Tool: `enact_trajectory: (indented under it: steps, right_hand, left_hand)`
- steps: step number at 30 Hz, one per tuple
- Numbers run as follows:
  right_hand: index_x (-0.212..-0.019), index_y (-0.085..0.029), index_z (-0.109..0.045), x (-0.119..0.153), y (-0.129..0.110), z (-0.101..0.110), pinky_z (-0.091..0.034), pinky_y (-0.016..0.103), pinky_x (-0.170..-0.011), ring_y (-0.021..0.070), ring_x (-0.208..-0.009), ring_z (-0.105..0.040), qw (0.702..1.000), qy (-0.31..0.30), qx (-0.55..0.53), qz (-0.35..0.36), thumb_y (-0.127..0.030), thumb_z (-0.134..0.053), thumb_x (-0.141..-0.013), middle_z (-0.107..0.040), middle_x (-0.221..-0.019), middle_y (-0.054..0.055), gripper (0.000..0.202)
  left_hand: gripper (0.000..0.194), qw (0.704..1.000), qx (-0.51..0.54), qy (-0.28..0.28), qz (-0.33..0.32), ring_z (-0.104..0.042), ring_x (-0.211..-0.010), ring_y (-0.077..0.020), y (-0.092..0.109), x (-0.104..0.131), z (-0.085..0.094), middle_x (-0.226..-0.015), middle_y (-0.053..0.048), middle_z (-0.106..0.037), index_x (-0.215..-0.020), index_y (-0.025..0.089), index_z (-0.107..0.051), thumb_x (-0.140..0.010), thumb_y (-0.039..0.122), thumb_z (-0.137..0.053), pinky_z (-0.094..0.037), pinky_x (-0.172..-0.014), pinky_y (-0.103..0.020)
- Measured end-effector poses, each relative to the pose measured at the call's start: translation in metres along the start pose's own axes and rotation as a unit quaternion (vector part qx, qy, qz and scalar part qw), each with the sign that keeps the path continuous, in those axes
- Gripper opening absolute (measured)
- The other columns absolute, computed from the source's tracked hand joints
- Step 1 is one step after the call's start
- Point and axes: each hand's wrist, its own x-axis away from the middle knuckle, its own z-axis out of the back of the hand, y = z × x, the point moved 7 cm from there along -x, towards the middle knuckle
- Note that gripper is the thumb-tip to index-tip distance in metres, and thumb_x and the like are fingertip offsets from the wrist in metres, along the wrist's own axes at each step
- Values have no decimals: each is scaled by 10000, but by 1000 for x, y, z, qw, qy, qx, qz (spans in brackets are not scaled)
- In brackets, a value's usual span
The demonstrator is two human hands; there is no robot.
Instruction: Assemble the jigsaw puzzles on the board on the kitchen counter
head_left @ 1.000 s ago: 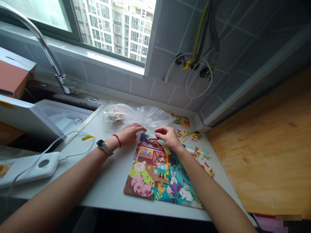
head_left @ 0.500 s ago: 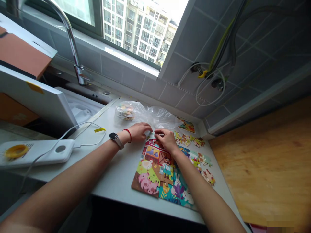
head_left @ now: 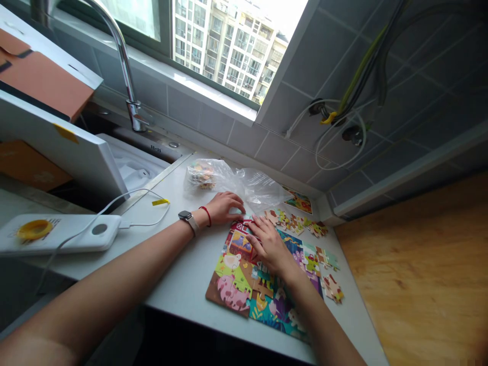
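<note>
A partly assembled jigsaw puzzle (head_left: 233, 292) lies on the counter, with a pink pig, a white hen and a red barn on it. My left hand (head_left: 225, 208) is at its top left edge, thumb and forefinger closed around a pale puzzle piece (head_left: 238, 211). My right hand (head_left: 270, 245) lies flat over the barn part, fingers stretched out, hiding some of the picture. Loose puzzle pieces (head_left: 297, 223) are strewn above the puzzle. More loose pieces (head_left: 332, 288) are at its right.
Behind the puzzle lies a clear plastic bag (head_left: 255, 188) with pieces inside. A picture card (head_left: 300, 201) is by the wall. At the left are a white power strip (head_left: 76, 234) with a cable, a large box panel (head_left: 76, 137) and a sink faucet (head_left: 131, 96). A wooden board (head_left: 412, 269) borders the right.
My right hand has moved from a pinch at the puzzle's top edge down onto the barn part, and its fingers have spread flat. My left hand stays at the top edge.
</note>
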Motion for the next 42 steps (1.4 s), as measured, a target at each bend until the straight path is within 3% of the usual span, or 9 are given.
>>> enact_trajectory:
  steps: [5, 11, 19, 26, 33, 38, 42]
  right_hand:
    - [-1527, -283, -588, 21, 11, 7, -341, 632, -1263, 365, -1583, -335, 1000, -28, -2, -8, -477, -559, -1049, -470, -1651, 103, 517]
    - [-1632, -312, -422, 33, 18, -2, -302, 598, -1294, 344, -1591, -325, 997, -73, -22, -15, -517, -594, -1026, -371, -1707, 71, 663]
    - [-1649, -323, -383, 36, 17, -5, -253, 603, -1311, 335, -1611, -274, 995, -80, -44, -29, -497, -589, -1029, -346, -1720, 45, 676]
    - [-1647, -334, -379, 38, 20, -5, -231, 586, -1321, 314, -1619, -256, 994, -78, -70, -31, -465, -623, -1018, -341, -1723, 46, 687]
    - [-1544, -281, -558, 33, 24, 3, -256, 592, -1306, 344, -1591, -322, 986, -77, -139, -46, -462, -764, -935, -423, -1681, 92, 668]
    - [-1526, -294, -575, 34, 28, 7, -254, 572, -1309, 326, -1597, -312, 984, -67, -148, -68, -471, -785, -919, -437, -1675, 85, 666]
    - [-1525, -304, -575, 35, 31, 9, -248, 563, -1313, 321, -1602, -300, 984, -67, -150, -69, -478, -781, -921, -428, -1683, 70, 661]
  left_hand:
    - [178, 1000, -6, -15, 1, -626, -1244, -280, 1, 2, -3, -1275, -14, -732, -1082, 382, -835, -921, 400, -762, -431, -1088, -431]
    - [170, 999, -18, -27, -9, -610, -1273, -283, 2, 3, -3, -1313, -12, -711, -1092, 406, -833, -947, 422, -744, -415, -1100, -430]
    - [178, 999, -22, -48, -12, -573, -1316, -300, 2, 3, -7, -1347, -36, -688, -1096, 389, -826, -962, 425, -715, -389, -1117, -468]
    - [221, 999, -32, -38, -16, -575, -1315, -314, 12, 5, -8, -1334, -43, -689, -1119, 355, -805, -962, 477, -711, -389, -1116, -478]
    - [424, 998, -52, -41, -18, -563, -1336, -347, 8, 6, -15, -1393, -73, -664, -1241, 323, -759, -895, 568, -770, -386, -1132, -507]
    - [276, 999, -29, -9, -16, -673, -1138, -267, 3, 3, -7, -1269, -102, -707, -1105, 220, -771, -1039, 340, -531, -493, -1032, -420]
    - [240, 1000, -10, 8, -24, -693, -1043, -243, 4, 1, 0, -1179, -109, -716, -995, 189, -764, -1004, 299, -551, -532, -981, -377]
